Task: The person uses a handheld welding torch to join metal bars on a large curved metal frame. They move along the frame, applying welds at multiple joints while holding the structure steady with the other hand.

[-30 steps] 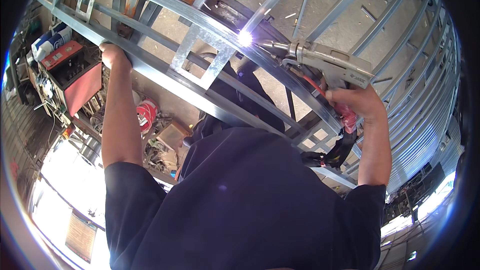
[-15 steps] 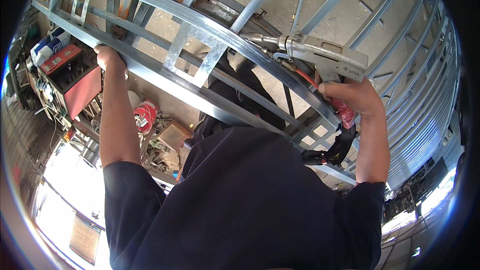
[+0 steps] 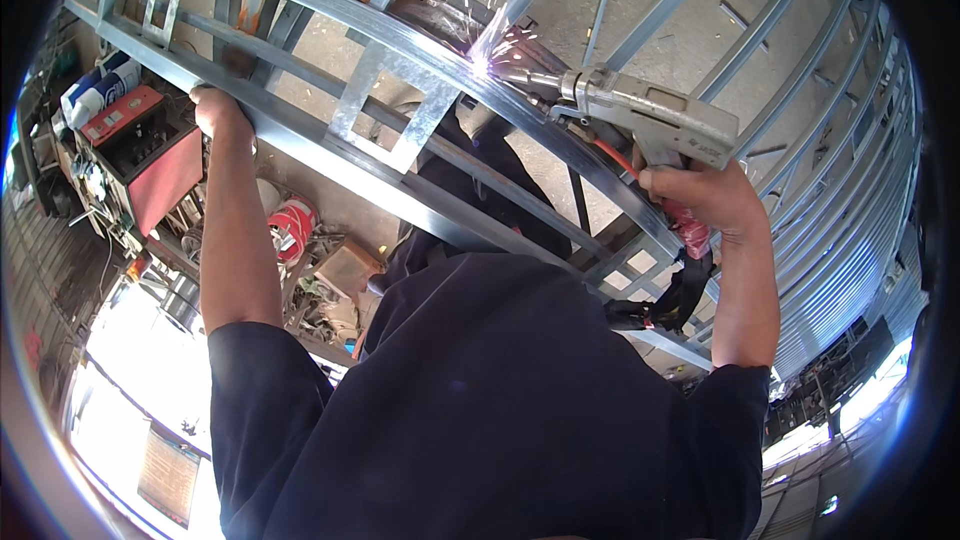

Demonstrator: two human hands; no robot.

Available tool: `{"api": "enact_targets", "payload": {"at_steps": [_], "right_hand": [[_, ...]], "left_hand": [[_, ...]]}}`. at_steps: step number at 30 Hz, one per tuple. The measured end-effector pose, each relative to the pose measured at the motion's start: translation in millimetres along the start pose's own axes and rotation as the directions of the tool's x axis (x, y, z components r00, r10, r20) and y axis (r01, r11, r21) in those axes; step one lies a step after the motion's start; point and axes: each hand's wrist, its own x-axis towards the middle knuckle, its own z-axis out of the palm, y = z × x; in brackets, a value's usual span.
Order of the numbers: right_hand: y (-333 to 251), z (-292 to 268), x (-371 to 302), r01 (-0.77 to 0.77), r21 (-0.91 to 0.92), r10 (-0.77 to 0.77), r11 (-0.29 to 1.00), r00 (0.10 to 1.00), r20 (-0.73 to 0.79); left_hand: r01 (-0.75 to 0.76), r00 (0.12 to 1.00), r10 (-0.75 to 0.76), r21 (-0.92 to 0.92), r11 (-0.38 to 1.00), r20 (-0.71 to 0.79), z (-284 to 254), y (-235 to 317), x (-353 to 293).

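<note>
My right hand (image 3: 700, 195) is wrapped round the grip of a grey handheld welding gun (image 3: 660, 110), whose lower handle is bound in red wrap. The gun's nozzle points left at a joint where a crossbar meets a long curved steel rail (image 3: 400, 30). A bright purple-white arc (image 3: 481, 66) glows there and sparks fly up from it. Over on the left, my left hand (image 3: 215, 112) grips the edge of a straight steel tube (image 3: 300, 155). Its fingertips are hidden behind the tube. A flat metal plate with a square cutout (image 3: 350, 105) bridges the tube and the rail.
A red-sided machine box (image 3: 165, 180) stands at left, with blue-and-white packages (image 3: 105, 90) behind it. Below the frame are a red bucket (image 3: 292, 228) and a cardboard box (image 3: 347, 268). A black cable sleeve (image 3: 685, 295) hangs from the gun. Curved metal bars (image 3: 810, 100) fill the right side.
An arc has lit at the gun's tip, and sparks now spray from the joint. The gun has shifted very slightly; my left hand stays in place on the tube.
</note>
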Motion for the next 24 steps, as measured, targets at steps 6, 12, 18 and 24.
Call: {"api": "enact_targets", "payload": {"at_steps": [6, 12, 18, 24], "right_hand": [[-9, -5, -31, 0.050, 0.144, -0.024, 0.988, 0.985, -0.173], [-25, 40, -49, 0.163, -0.093, -0.175, 0.982, 0.975, -0.136], [-62, 121, -49, 0.185, -0.235, -0.208, 0.954, 0.975, -0.075], [-51, 204, -34, 0.431, -0.580, -0.589, 0.692, 0.801, -0.107]], "left_hand": [[-0.026, 1.000, 0.026, 0.014, 1.000, -0.003, -5, -14, 18], [-0.014, 0.999, 0.015, 0.041, 0.999, -0.033, -2, 7, -23], [-0.012, 0.998, 0.021, -0.137, 0.990, 0.064, -10, 8, -42], [-0.050, 0.997, 0.063, -0.205, 0.978, 0.054, -6, 4, -41]]}}
